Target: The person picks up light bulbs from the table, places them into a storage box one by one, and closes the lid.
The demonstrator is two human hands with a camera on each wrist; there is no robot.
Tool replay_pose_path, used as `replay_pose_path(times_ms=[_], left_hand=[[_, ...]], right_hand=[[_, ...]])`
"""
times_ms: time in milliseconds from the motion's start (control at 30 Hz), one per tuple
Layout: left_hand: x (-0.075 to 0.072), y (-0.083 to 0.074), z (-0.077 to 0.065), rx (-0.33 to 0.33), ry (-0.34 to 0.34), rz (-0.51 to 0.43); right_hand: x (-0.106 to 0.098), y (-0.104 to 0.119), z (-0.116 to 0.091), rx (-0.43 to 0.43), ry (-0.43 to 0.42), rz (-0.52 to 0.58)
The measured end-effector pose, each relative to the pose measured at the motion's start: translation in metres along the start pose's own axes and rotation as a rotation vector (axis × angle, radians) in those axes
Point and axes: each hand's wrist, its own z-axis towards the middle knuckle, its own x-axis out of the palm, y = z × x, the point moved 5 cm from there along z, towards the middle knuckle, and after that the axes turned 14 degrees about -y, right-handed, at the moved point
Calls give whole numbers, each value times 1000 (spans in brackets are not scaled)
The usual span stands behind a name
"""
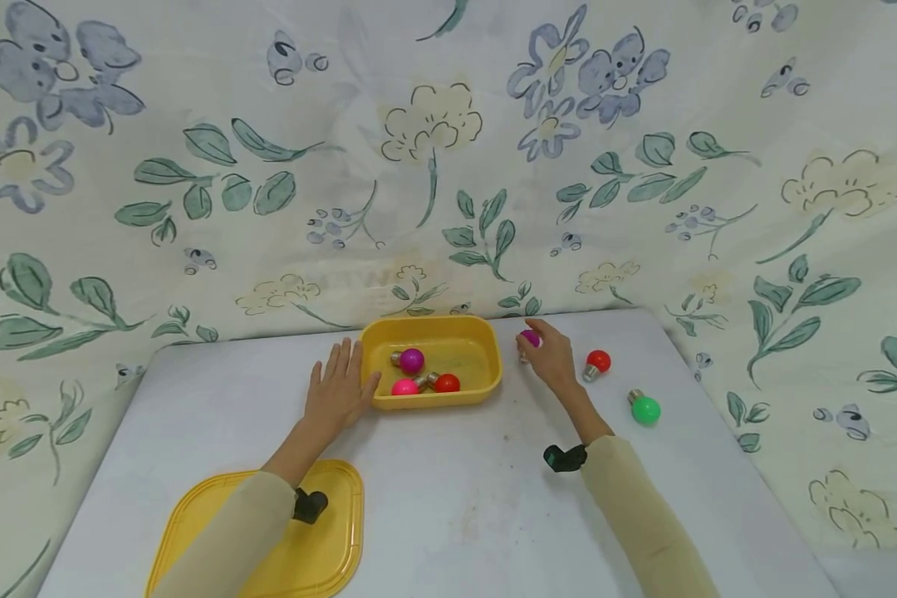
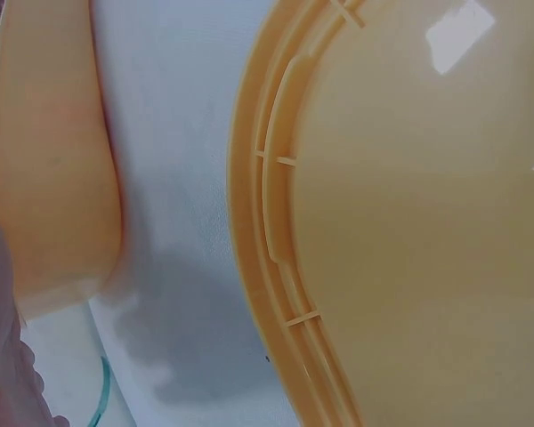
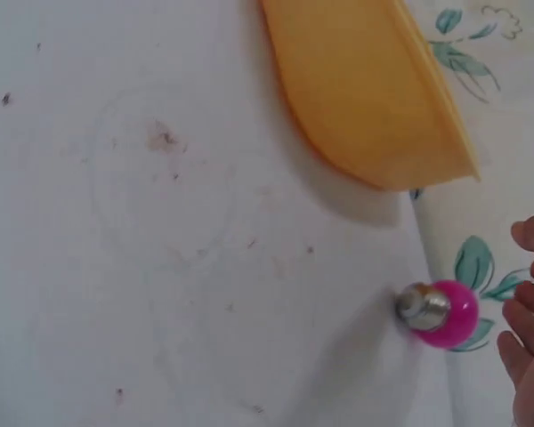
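A magenta light bulb [image 3: 451, 314] with a silver screw base lies on the white table, right of the yellow bin [image 1: 433, 402]. My right hand [image 1: 555, 359] reaches over this bulb, thumb and fingers spread about it; in the right wrist view the fingers [image 3: 527, 325] stand apart from it. Straight-fingered, my left hand [image 1: 334, 397] lies against the bin's left end. Inside the bin are a purple bulb [image 1: 412, 360], a pink bulb [image 1: 404, 387] and a red bulb [image 1: 447, 383].
Right of my right hand lie another red bulb [image 1: 599, 360] and a green bulb [image 1: 646, 409]. A yellow tray [image 1: 353, 531] sits under my left forearm at the front left. Behind the table [image 1: 463, 498] hangs a flowered cloth [image 1: 433, 241].
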Motion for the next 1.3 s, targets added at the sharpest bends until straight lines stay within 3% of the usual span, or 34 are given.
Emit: replay_pose_path(times_ms=[433, 867, 1300], left_hand=[[1, 2, 0, -5, 7, -2], [-2, -1, -1, 1, -10, -6], [-2, 0, 0, 9, -21, -4]], right_hand=[[11, -24, -7, 169, -29, -19], [24, -34, -9, 211, -24, -27], [23, -37, -9, 221, -43, -11]])
